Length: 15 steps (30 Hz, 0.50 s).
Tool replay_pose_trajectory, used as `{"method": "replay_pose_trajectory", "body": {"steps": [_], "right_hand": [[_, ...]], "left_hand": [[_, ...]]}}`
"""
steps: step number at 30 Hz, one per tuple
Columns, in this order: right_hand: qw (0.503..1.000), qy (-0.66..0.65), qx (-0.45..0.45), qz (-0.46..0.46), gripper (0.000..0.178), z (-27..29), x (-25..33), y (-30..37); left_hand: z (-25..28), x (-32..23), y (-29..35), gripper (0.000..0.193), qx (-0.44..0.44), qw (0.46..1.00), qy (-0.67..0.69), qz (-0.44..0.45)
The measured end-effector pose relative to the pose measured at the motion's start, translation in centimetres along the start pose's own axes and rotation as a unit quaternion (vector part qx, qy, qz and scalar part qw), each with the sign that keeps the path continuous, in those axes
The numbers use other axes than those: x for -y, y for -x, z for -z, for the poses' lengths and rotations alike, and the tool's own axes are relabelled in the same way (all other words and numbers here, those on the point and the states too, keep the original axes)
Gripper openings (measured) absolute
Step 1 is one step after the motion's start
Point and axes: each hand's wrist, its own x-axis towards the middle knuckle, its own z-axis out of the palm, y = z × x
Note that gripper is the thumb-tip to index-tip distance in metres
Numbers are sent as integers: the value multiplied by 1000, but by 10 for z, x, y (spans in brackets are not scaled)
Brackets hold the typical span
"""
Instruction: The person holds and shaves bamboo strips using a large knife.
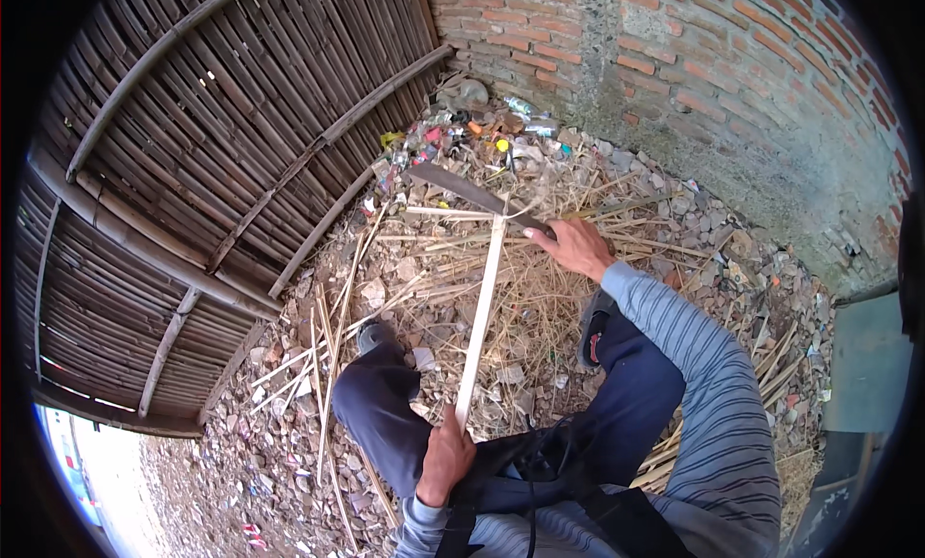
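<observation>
My left hand (446, 459), low in the head view near my lap, is closed around the lower end of a pale bamboo strip (479, 330). The strip slants up and away from me. Ahead and to the right, my right hand (577, 247) grips the dark handle of a machete (460, 189). Its long, dark blade points to the far left and meets the strip near the strip's upper end. A thin curled shaving (525, 209) shows beside the blade there. My fingers hide part of the handle.
Split bamboo strips (326, 385) and tangled shavings (540, 312) lie on the stony ground around my feet. Mixed litter (501, 139) is heaped at the far corner. A bamboo-slat wall (241, 105) stands on the left, a brick wall (694, 66) at the back and right.
</observation>
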Motion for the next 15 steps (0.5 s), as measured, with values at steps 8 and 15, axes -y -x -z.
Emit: {"method": "replay_pose_trajectory", "body": {"steps": [8,15], "right_hand": [[834,-434,236,-247,66,-6,3,5],[984,70,19,164,71,29,-12,5]], "left_hand": [[0,3,8,58,-51,997,-58,-22],[13,-19,-1,59,-5,998,-10,63]]}}
